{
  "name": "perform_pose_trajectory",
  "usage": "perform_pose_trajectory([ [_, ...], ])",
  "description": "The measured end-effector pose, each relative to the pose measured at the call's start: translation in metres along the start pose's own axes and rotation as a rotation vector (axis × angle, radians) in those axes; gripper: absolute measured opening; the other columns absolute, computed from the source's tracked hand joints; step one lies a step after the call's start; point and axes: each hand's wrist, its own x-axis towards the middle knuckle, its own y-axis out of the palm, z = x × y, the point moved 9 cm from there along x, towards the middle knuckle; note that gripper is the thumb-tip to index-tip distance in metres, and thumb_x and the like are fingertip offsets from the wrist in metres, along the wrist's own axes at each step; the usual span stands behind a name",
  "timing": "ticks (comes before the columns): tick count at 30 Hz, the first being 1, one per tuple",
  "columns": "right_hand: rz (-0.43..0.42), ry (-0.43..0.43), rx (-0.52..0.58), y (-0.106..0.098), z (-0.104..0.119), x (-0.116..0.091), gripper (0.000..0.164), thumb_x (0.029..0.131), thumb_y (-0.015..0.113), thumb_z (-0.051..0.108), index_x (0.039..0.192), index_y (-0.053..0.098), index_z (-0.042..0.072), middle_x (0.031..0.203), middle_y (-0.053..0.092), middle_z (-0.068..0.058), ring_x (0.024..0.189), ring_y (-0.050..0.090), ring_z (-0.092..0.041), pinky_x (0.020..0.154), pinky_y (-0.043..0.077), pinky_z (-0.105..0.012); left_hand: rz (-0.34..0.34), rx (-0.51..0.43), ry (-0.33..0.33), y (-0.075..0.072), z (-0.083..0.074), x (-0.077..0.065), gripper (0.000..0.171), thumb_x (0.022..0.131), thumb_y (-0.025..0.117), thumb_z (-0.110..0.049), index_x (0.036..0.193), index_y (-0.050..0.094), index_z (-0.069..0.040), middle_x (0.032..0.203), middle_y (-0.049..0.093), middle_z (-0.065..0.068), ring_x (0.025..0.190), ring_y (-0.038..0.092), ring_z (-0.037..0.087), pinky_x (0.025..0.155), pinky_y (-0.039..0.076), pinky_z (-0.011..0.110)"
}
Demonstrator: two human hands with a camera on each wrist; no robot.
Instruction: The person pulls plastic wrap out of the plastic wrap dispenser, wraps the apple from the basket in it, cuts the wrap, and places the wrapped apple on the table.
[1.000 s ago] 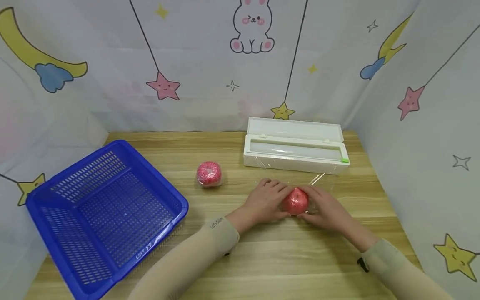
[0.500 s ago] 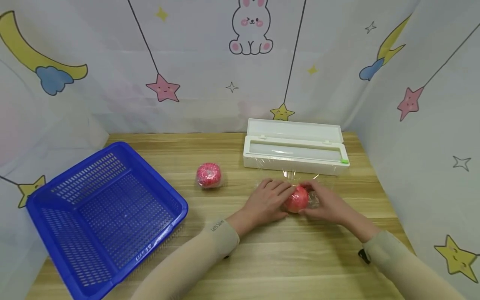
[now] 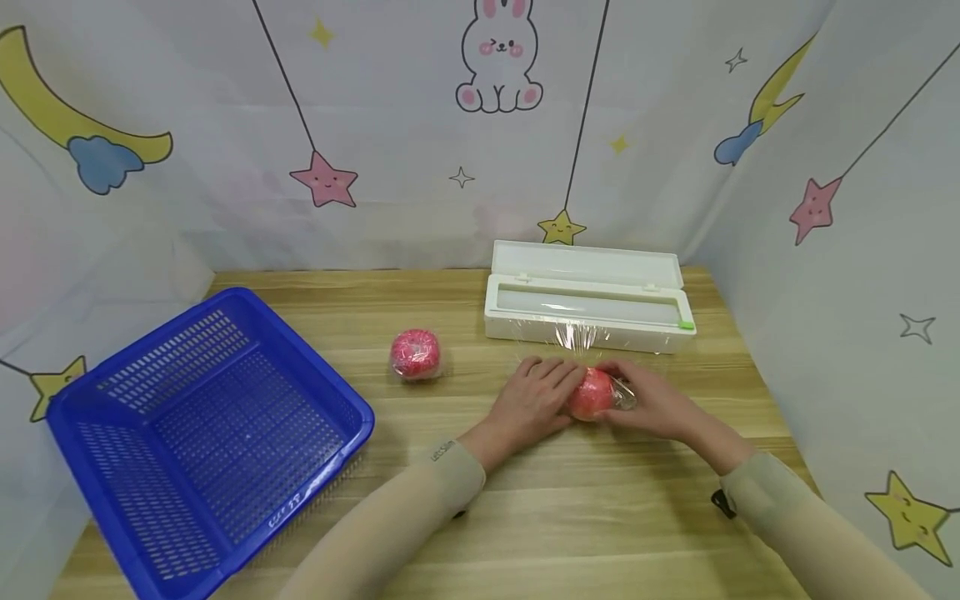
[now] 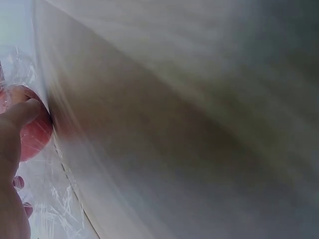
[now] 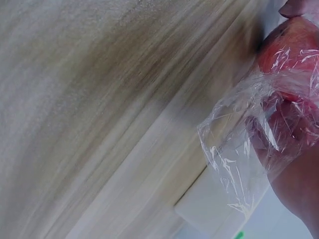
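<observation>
A red apple (image 3: 591,395) in clear cling film is between my two hands above the tabletop. My left hand (image 3: 529,398) grips its left side, the thumb (image 4: 26,113) lying against the fruit in the left wrist view. From the right, my right hand (image 3: 654,402) holds the apple along with a loose, crumpled fold of cling film (image 5: 239,144). More film stretches from the apple back to the white cling film dispenser (image 3: 588,332), whose lid stands up and shows the roll inside. The fingers' far sides are partly hidden behind the apple and film.
A round pink-red thing (image 3: 416,354) wrapped in clear film sits left of my hands. The blue plastic basket (image 3: 360,427) stands at the left of the wooden table (image 3: 540,517). Patterned cloth walls (image 3: 420,100) border the back and sides.
My right hand has shifted over the apple's right side, pulling up a fold of film there. The apple has turned slightly and the film toward the dispenser is bunched. My left hand stays nearly still.
</observation>
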Motion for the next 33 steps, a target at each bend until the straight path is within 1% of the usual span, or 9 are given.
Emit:
perform_pose_trajectory([
  [3, -0.003, 0.002, -0.045, -0.002, 0.003, 0.000, 0.069, 0.077, 0.076, 0.045, 0.131, 0.043, 0.017, 0.125, 0.048, 0.007, 0.115, 0.045, -0.014, 0.093, 0.039, -0.038, -0.001, -0.001, -0.008, 0.000, 0.002, 0.001, 0.078, 0.080, 0.066, -0.056, 0.138, 0.035, -0.015, 0.135, 0.042, 0.000, 0.122, 0.038, 0.019, 0.101, 0.027, 0.041],
  [6, -0.027, -0.007, -0.150, -0.005, 0.008, -0.004, 0.073, 0.078, 0.074, 0.047, 0.136, 0.040, 0.017, 0.129, 0.046, 0.002, 0.118, 0.043, -0.020, 0.093, 0.039, -0.045, -0.010, -0.002, -0.010, -0.001, 0.004, 0.002, 0.076, 0.081, 0.064, -0.058, 0.138, 0.037, -0.015, 0.134, 0.043, -0.001, 0.121, 0.039, 0.018, 0.101, 0.028, 0.040],
  [8, -0.057, -0.024, -0.229, -0.006, 0.014, -0.007, 0.079, 0.077, 0.075, 0.048, 0.138, 0.037, 0.017, 0.131, 0.044, -0.001, 0.118, 0.042, -0.024, 0.092, 0.038, -0.049, -0.014, 0.000, -0.014, -0.002, 0.005, 0.003, 0.075, 0.080, 0.063, -0.059, 0.137, 0.037, -0.016, 0.133, 0.044, -0.002, 0.120, 0.040, 0.018, 0.100, 0.029, 0.040],
  [11, -0.111, -0.058, -0.340, -0.007, 0.020, -0.011, 0.088, 0.072, 0.077, 0.051, 0.141, 0.033, 0.017, 0.131, 0.043, -0.004, 0.119, 0.041, -0.026, 0.094, 0.037, -0.049, -0.008, -0.009, -0.026, -0.001, 0.008, 0.004, 0.075, 0.080, 0.062, -0.059, 0.136, 0.037, -0.017, 0.132, 0.045, -0.003, 0.120, 0.040, 0.017, 0.099, 0.029, 0.039],
  [15, -0.163, -0.099, -0.420, -0.003, 0.024, -0.015, 0.095, 0.068, 0.080, 0.050, 0.142, 0.031, 0.015, 0.129, 0.045, -0.006, 0.117, 0.042, -0.026, 0.096, 0.034, -0.047, 0.002, -0.034, -0.045, -0.001, 0.011, 0.005, 0.076, 0.078, 0.064, -0.061, 0.136, 0.037, -0.019, 0.130, 0.045, -0.004, 0.119, 0.040, 0.016, 0.100, 0.028, 0.038],
  [20, -0.204, -0.122, -0.435, 0.001, 0.022, -0.016, 0.095, 0.067, 0.082, 0.044, 0.142, 0.031, 0.013, 0.125, 0.047, -0.007, 0.114, 0.044, -0.025, 0.096, 0.035, -0.046, 0.018, -0.064, -0.057, -0.001, 0.014, 0.007, 0.077, 0.077, 0.065, -0.062, 0.136, 0.037, -0.019, 0.129, 0.046, -0.004, 0.117, 0.041, 0.015, 0.098, 0.029, 0.037],
  [24, -0.222, -0.123, -0.435, 0.000, 0.021, -0.014, 0.092, 0.068, 0.083, 0.040, 0.139, 0.033, 0.011, 0.124, 0.048, -0.008, 0.114, 0.044, -0.026, 0.096, 0.034, -0.047, 0.043, -0.109, -0.087, -0.001, 0.018, 0.008, 0.078, 0.077, 0.065, -0.062, 0.136, 0.037, -0.020, 0.127, 0.048, -0.005, 0.116, 0.041, 0.015, 0.098, 0.029, 0.037],
  [28, -0.232, -0.111, -0.438, -0.001, 0.018, -0.010, 0.086, 0.068, 0.083, 0.036, 0.136, 0.038, 0.009, 0.123, 0.049, -0.007, 0.112, 0.045, -0.026, 0.096, 0.034, -0.045, 0.088, -0.164, -0.129, 0.002, 0.023, 0.010, 0.078, 0.077, 0.065, -0.063, 0.136, 0.038, -0.022, 0.126, 0.048, -0.006, 0.116, 0.040, 0.014, 0.098, 0.029, 0.036],
  [33, -0.241, -0.115, -0.423, -0.004, 0.017, -0.005, 0.078, 0.069, 0.082, 0.034, 0.132, 0.042, 0.010, 0.118, 0.051, -0.004, 0.107, 0.048, -0.023, 0.090, 0.039, -0.043, 0.140, -0.197, -0.165, 0.006, 0.029, 0.012, 0.079, 0.077, 0.064, -0.064, 0.138, 0.036, -0.023, 0.128, 0.047, -0.007, 0.119, 0.039, 0.014, 0.098, 0.027, 0.035],
])
